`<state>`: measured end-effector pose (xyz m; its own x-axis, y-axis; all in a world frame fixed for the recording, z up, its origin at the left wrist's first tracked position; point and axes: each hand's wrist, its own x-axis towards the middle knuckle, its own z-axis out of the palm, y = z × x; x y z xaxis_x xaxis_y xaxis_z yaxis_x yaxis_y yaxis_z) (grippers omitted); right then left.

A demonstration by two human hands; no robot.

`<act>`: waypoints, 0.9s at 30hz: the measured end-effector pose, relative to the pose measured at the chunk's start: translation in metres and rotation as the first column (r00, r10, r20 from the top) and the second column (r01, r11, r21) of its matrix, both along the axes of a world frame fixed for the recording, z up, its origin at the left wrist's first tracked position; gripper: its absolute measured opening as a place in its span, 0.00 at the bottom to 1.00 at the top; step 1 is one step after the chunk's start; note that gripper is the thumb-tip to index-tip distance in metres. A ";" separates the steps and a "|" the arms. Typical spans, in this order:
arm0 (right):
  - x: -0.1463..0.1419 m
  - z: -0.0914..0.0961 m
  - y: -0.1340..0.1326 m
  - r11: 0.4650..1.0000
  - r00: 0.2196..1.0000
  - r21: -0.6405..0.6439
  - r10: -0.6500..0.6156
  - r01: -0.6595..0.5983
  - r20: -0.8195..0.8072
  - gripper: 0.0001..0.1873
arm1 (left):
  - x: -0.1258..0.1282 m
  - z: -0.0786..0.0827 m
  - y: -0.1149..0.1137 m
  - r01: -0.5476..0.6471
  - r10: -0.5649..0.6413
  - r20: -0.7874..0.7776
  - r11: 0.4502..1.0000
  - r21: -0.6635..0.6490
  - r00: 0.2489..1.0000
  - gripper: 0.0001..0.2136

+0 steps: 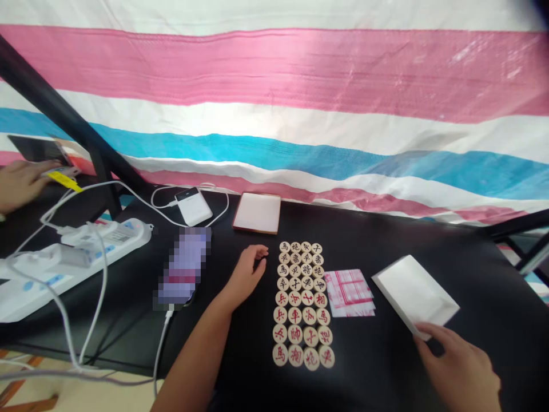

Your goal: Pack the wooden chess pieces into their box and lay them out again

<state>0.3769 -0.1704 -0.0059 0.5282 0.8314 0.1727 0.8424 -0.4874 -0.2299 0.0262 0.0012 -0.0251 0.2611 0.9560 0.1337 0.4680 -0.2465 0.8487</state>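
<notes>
Black table [364, 366], pieces [307, 298] between hands [249, 269] [458, 359]

My one feed comes from the wearer's head, above the near side of the block of xiangqi pieces [307, 298], facing forward and steeply down. It sits near enough for me to read their characters. Wide coverage takes in the black tabletop [364, 366] around them, the power strip [77, 277] far to their left, and the striped tarpaulin [274, 68] beyond them.
</notes>
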 end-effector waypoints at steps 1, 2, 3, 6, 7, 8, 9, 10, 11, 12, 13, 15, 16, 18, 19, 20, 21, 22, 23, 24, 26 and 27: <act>0.003 -0.002 -0.001 1.000 0.999 -0.024 0.008 -0.007 0.041 0.15 | -0.001 0.001 -0.001 0.003 -0.002 0.002 1.000 -0.005 1.000 0.10; 0.005 -0.002 0.001 0.999 0.996 -0.037 0.020 -0.017 0.086 0.16 | -0.001 0.001 -0.001 0.006 -0.006 0.005 1.000 -0.013 1.000 0.10; 0.004 -0.001 0.005 0.999 0.992 -0.035 0.036 -0.032 0.119 0.18 | -0.003 0.002 -0.002 0.013 -0.012 0.010 1.000 -0.024 1.000 0.10; -0.005 0.013 0.029 0.993 0.984 0.063 0.093 -0.104 0.151 0.20 | -0.009 0.005 -0.005 0.037 -0.034 0.039 0.997 -0.065 0.999 0.10; -0.010 0.019 0.040 0.985 0.982 0.105 0.117 -0.134 0.151 0.21 | -0.011 0.005 -0.006 0.045 -0.042 0.051 0.996 -0.077 0.998 0.10; -0.016 0.024 0.051 0.975 0.979 0.143 0.147 -0.167 0.144 0.21 | -0.013 0.006 -0.007 0.053 -0.048 0.062 0.995 -0.086 0.997 0.10; -0.022 0.029 0.063 0.963 0.975 0.183 0.178 -0.200 0.131 0.21 | -0.015 0.006 -0.008 0.060 -0.054 0.071 0.994 -0.090 0.996 0.10; -0.029 0.033 0.075 0.948 0.969 0.213 0.217 -0.237 0.115 0.20 | -0.016 0.006 -0.008 0.066 -0.059 0.075 0.994 -0.093 0.995 0.10; -0.037 0.036 0.087 0.931 0.959 0.234 0.266 -0.282 0.097 0.20 | -0.016 0.007 -0.008 0.067 -0.060 0.074 0.994 -0.092 0.995 0.11; -0.044 0.037 0.099 0.912 0.948 0.258 0.308 -0.318 0.079 0.20 | -0.016 0.007 -0.008 0.064 -0.058 0.068 0.994 -0.089 0.996 0.11; -0.052 0.038 0.111 0.897 0.935 0.269 0.350 -0.352 0.055 0.19 | -0.015 0.007 -0.008 0.058 -0.053 0.059 0.995 -0.085 0.997 0.11; -0.069 0.036 0.135 0.869 0.908 0.285 0.419 -0.405 0.014 0.17 | -0.014 0.008 -0.007 0.046 -0.043 0.044 0.996 -0.080 0.998 0.10; -0.078 0.034 0.146 0.855 0.891 0.284 0.454 -0.434 -0.005 0.16 | -0.013 0.008 -0.007 0.044 -0.041 0.041 0.996 -0.077 0.998 0.10; -0.094 0.029 0.167 0.833 0.859 0.266 0.510 -0.484 -0.034 0.14 | -0.013 0.008 -0.006 0.048 -0.045 0.042 0.996 -0.070 0.998 0.10; -0.102 0.027 0.176 0.825 0.845 0.253 0.532 -0.505 -0.048 0.13 | -0.013 0.007 -0.006 0.050 -0.047 0.042 0.997 -0.065 0.998 0.10; -0.109 0.024 0.185 0.815 0.828 0.232 0.558 -0.531 -0.061 0.13 | -0.013 0.006 -0.005 0.050 -0.048 0.039 0.997 -0.059 0.998 0.10; -0.115 0.022 0.192 0.802 0.808 0.207 0.584 -0.560 -0.077 0.12 | -0.013 0.005 -0.005 0.050 -0.048 0.034 0.997 -0.052 0.998 0.10; -0.120 0.020 0.198 0.791 0.790 0.182 0.606 -0.584 -0.093 0.11 | -0.013 0.004 -0.004 0.048 -0.047 0.028 0.998 -0.045 0.998 0.10; -0.125 0.019 0.203 0.779 0.773 0.159 0.624 -0.606 -0.111 0.10 | -0.014 0.003 -0.004 0.047 -0.046 0.024 0.998 -0.039 0.999 0.10; -0.129 0.018 0.207 0.771 0.761 0.142 0.636 -0.621 -0.129 0.09 | -0.014 0.002 -0.004 0.047 -0.046 0.020 0.998 -0.032 0.999 0.10; -0.135 0.016 0.213 0.762 0.742 0.123 0.648 -0.636 -0.171 0.10 | -0.013 0.002 -0.003 0.049 -0.048 0.015 0.999 -0.022 0.999 0.10; -0.138 0.015 0.215 0.757 0.733 0.120 0.652 -0.642 -0.193 0.10 | -0.013 0.002 -0.003 0.050 -0.050 0.011 0.999 -0.018 0.999 0.10</act>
